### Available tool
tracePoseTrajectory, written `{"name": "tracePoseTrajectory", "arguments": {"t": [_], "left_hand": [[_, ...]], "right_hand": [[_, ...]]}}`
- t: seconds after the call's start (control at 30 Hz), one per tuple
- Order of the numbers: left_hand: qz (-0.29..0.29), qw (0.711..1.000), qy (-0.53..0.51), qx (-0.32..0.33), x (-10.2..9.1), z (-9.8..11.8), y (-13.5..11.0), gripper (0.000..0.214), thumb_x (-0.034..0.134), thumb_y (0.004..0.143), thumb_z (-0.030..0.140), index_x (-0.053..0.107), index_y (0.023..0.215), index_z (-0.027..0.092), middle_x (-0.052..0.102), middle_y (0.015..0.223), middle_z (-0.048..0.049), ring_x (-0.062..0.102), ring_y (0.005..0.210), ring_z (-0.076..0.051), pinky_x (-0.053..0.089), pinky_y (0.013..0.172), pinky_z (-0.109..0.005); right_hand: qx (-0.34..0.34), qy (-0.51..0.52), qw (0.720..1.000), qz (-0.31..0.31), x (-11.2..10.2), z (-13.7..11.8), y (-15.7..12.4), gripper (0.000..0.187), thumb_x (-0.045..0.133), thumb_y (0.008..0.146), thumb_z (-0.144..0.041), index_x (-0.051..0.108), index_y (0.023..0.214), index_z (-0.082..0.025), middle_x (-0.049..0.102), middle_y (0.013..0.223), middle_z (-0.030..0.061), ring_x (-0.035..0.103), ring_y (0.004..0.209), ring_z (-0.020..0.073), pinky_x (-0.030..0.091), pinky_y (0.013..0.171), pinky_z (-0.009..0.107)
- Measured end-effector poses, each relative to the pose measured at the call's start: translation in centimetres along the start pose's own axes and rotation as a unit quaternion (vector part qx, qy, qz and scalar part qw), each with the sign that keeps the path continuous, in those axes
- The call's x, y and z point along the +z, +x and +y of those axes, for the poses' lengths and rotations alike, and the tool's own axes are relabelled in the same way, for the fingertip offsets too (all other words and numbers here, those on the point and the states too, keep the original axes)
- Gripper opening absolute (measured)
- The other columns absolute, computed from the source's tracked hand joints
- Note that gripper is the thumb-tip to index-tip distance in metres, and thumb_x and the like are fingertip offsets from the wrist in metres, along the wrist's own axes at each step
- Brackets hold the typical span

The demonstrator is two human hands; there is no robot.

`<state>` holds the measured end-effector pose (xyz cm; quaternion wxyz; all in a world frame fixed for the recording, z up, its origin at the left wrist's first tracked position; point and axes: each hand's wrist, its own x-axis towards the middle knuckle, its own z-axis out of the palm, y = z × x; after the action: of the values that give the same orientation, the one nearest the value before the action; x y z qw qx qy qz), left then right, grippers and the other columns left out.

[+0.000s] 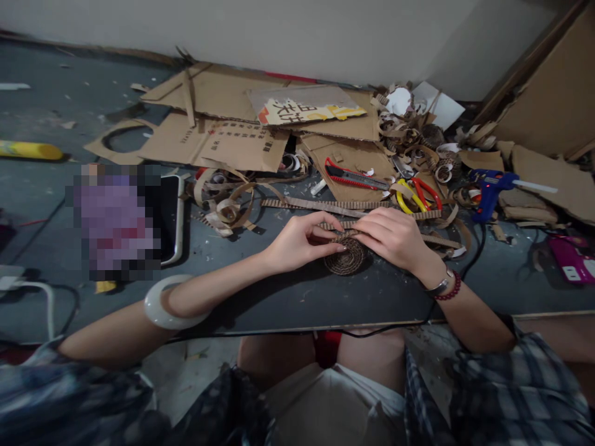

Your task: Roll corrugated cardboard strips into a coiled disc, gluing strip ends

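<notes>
A flat coil of corrugated cardboard strip lies on the dark board in front of me. My left hand pinches the coil's upper left edge with fingers curled. My right hand lies over the coil's upper right edge, fingers pressed on the strip where it meets the coil. A long corrugated strip runs across the board just beyond both hands.
A red utility knife, yellow and red scissors and a blue glue gun lie beyond my hands among cardboard scraps and curls. Flattened cardboard sheets lie by the wall. A phone or tablet sits left. Cables cross the floor.
</notes>
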<state>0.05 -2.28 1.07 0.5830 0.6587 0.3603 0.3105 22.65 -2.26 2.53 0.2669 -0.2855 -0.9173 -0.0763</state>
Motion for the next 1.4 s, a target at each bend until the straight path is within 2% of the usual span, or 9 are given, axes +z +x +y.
{"name": "tracePoseTrajectory", "arguments": {"t": [0.47, 0.57, 0.77, 0.9, 1.0, 1.17, 1.3, 1.4], "left_hand": [[0.001, 1.000, 0.001, 0.001, -0.2, -0.1, 0.0, 0.037, 0.074, 0.074, 0.035, 0.055, 0.098, 0.014, 0.075, 0.086, -0.0064, 0.072, 0.085, -0.023, 0.060, 0.075, -0.030], [-0.002, 1.000, -0.010, 0.000, -0.1, 0.0, 0.0, 0.035, 0.073, 0.074, 0.033, 0.054, 0.097, 0.014, 0.075, 0.085, -0.0061, 0.072, 0.084, -0.022, 0.060, 0.075, -0.030], [-0.012, 1.000, -0.001, 0.003, 0.1, 0.1, -0.1, 0.033, 0.073, 0.074, 0.033, 0.054, 0.094, 0.015, 0.075, 0.085, -0.0056, 0.073, 0.082, -0.020, 0.060, 0.074, -0.029], [-0.008, 1.000, -0.020, 0.000, 0.1, 0.0, -0.1, 0.034, 0.074, 0.073, 0.032, 0.053, 0.094, 0.015, 0.075, 0.086, -0.0054, 0.072, 0.083, -0.020, 0.061, 0.075, -0.030], [-0.004, 1.000, -0.021, 0.003, 0.1, 0.0, -0.1, 0.034, 0.074, 0.073, 0.033, 0.053, 0.094, 0.015, 0.075, 0.084, -0.0051, 0.073, 0.081, -0.020, 0.061, 0.075, -0.030], [0.009, 1.000, -0.008, 0.014, 0.2, 0.0, 0.0, 0.033, 0.074, 0.073, 0.032, 0.053, 0.093, 0.015, 0.075, 0.081, -0.0044, 0.073, 0.079, -0.019, 0.060, 0.073, -0.027], [0.023, 0.999, 0.011, 0.032, 0.2, -0.1, -0.1, 0.032, 0.073, 0.074, 0.034, 0.053, 0.091, 0.016, 0.075, 0.082, -0.0040, 0.072, 0.079, -0.018, 0.060, 0.073, -0.026], [0.048, 0.995, 0.067, 0.060, 0.2, -0.1, -0.2, 0.032, 0.072, 0.075, 0.037, 0.054, 0.091, 0.016, 0.074, 0.078, -0.0029, 0.072, 0.077, -0.018, 0.059, 0.070, -0.024]], "right_hand": [[-0.010, 0.003, 1.000, 0.014, -0.1, 0.3, -0.2, 0.019, 0.058, 0.087, -0.024, 0.065, 0.100, -0.012, 0.070, 0.094, 0.0087, 0.063, 0.088, 0.0192, 0.053, 0.080, 0.034], [-0.017, -0.022, 1.000, 0.002, -0.1, 0.2, -0.1, 0.018, 0.055, 0.089, -0.024, 0.066, 0.099, -0.013, 0.071, 0.094, 0.0073, 0.063, 0.088, 0.0188, 0.053, 0.078, 0.033], [-0.057, -0.049, 0.997, -0.009, 0.0, -0.3, 0.1, 0.019, 0.049, 0.091, -0.017, 0.067, 0.091, -0.013, 0.071, 0.087, 0.0073, 0.061, 0.082, 0.0173, 0.050, 0.072, 0.031], [-0.060, -0.062, 0.996, -0.018, 0.1, -0.6, 0.2, 0.020, 0.046, 0.092, -0.013, 0.066, 0.087, -0.011, 0.067, 0.079, 0.0084, 0.058, 0.079, 0.0180, 0.048, 0.070, 0.031], [-0.063, -0.090, 0.994, -0.022, 0.1, -0.8, 0.4, 0.024, 0.044, 0.092, -0.014, 0.064, 0.080, -0.012, 0.063, 0.072, 0.0065, 0.055, 0.074, 0.0174, 0.046, 0.069, 0.031], [-0.069, -0.106, 0.992, -0.014, 0.2, -0.9, 0.4, 0.023, 0.047, 0.090, -0.012, 0.060, 0.071, -0.014, 0.061, 0.068, 0.0049, 0.054, 0.072, 0.0170, 0.044, 0.067, 0.030], [-0.063, -0.077, 0.995, -0.007, 0.0, -0.5, 0.3, 0.019, 0.048, 0.090, -0.013, 0.064, 0.081, -0.013, 0.067, 0.078, 0.0072, 0.059, 0.079, 0.0176, 0.047, 0.070, 0.031], [-0.022, -0.011, 0.999, -0.021, -0.5, -0.2, 0.4, 0.017, 0.049, 0.090, -0.016, 0.066, 0.091, -0.014, 0.070, 0.087, 0.0077, 0.062, 0.085, 0.0180, 0.050, 0.076, 0.032]]}}
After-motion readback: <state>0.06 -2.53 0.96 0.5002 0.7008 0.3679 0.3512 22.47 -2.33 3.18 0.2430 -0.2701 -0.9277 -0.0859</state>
